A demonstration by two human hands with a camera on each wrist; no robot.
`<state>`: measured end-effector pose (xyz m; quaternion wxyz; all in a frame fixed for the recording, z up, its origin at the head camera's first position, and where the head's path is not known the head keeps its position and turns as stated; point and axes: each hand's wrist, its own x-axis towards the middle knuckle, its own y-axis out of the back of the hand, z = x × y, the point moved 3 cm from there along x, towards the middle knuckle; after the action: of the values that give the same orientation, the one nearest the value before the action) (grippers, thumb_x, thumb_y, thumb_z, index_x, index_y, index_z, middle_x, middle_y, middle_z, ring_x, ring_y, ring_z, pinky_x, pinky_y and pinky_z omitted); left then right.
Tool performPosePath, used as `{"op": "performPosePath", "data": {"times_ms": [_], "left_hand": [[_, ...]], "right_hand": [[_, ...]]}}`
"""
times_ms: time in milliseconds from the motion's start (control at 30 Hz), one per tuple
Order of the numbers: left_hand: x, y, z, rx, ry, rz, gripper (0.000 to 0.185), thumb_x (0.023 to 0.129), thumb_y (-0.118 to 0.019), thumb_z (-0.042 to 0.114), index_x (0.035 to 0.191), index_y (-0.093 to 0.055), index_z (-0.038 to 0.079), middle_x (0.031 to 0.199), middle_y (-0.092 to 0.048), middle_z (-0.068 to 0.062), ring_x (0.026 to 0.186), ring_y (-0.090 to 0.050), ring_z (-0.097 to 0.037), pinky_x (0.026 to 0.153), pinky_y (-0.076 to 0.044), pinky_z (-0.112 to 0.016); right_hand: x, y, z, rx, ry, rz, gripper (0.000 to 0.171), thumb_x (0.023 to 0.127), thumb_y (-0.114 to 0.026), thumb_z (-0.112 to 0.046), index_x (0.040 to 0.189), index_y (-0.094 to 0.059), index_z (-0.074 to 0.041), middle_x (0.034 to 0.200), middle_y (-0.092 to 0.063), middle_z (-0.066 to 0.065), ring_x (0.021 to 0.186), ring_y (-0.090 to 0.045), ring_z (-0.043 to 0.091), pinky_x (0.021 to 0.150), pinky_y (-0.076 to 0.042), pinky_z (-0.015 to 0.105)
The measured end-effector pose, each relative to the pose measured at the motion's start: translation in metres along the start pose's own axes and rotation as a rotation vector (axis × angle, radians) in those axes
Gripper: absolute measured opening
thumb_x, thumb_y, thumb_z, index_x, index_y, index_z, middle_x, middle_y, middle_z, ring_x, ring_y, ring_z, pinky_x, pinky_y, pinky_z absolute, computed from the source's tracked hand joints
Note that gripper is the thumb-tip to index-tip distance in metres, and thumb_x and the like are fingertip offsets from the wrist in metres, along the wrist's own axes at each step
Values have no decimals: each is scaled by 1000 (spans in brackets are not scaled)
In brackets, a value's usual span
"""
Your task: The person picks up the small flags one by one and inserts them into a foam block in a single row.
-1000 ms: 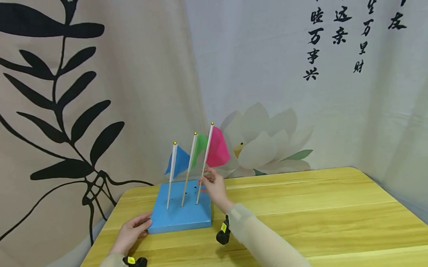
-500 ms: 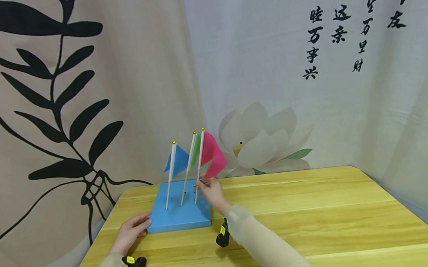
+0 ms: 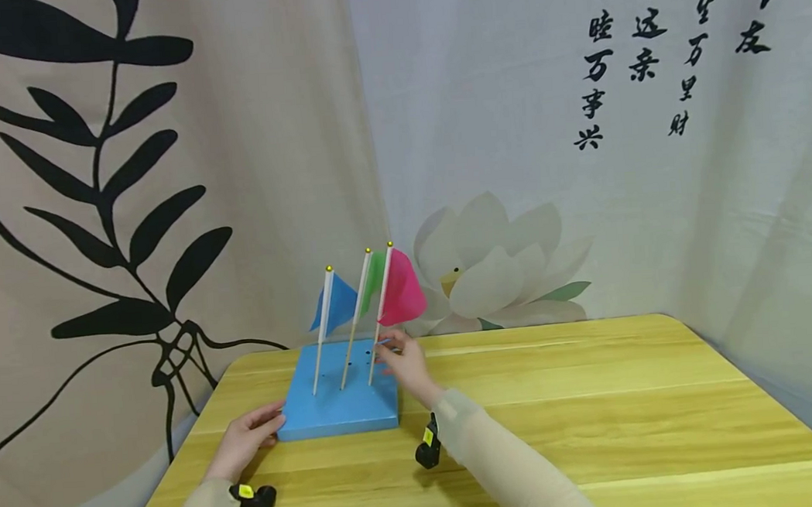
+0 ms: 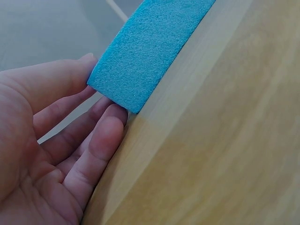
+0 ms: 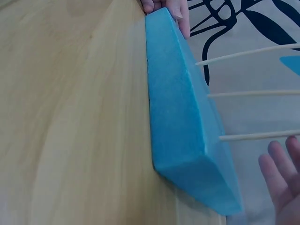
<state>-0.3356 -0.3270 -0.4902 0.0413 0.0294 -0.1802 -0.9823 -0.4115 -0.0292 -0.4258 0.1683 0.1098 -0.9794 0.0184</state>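
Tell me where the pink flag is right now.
In the head view, the pink flag stands rightmost in the blue foam block, beside the green flag.

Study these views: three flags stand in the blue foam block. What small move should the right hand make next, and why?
Probably let go of the pink flag and draw back. Its stick stands in the blue foam block beside the green flag and blue flag, the right hand is at it, and the left hand steadies the block's corner.
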Motion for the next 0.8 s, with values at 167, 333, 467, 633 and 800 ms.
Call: {"op": "performPosePath", "data": {"times_ms": [167, 333, 467, 633, 800], "left_hand": [[1, -1, 0, 6, 3, -4, 55, 95, -65, 27, 140, -51, 0, 133, -54, -20, 91, -60, -19, 74, -53, -32], [1, 1, -1, 14, 3, 1, 54, 95, -64, 27, 140, -51, 0, 132, -55, -20, 90, -60, -19, 74, -53, -32], [1, 3, -2, 11, 8, 8, 54, 95, -64, 27, 139, -51, 0, 130, -56, -19, 89, -60, -20, 73, -53, -32], [1, 1, -3, -1, 26, 1, 55, 95, -65, 27, 140, -50, 0, 128, -58, -17, 89, -60, -21, 73, -53, -32], [3, 0, -2, 18, 25, -2, 58, 94, -66, 32, 140, -51, 0, 131, -56, -19, 90, -60, -19, 73, -53, -32]], "right_hand": [[3, 21, 19, -27, -4, 24, 21, 96, -59, -9, 113, -62, 3, 99, -67, 22, 92, -66, 43, 73, -54, 55], [-1, 63, 24, -92, -16, 55, 22, 99, -54, -10, 116, -60, 3, 101, -66, 25, 89, -68, 36, 68, -57, 48], [-4, 103, 23, -119, -47, 110, 22, 99, -55, -13, 115, -61, 1, 100, -66, 23, 87, -68, 34, 66, -57, 44], [-16, 148, 16, -156, -100, 122, 23, 99, -58, -18, 114, -62, -1, 99, -68, 17, 90, -67, 37, 66, -57, 44], [-27, 191, 9, -218, -111, 118, 26, 99, -58, -21, 116, -61, -1, 100, -67, 17, 90, -68, 33, 64, -57, 39]]}}
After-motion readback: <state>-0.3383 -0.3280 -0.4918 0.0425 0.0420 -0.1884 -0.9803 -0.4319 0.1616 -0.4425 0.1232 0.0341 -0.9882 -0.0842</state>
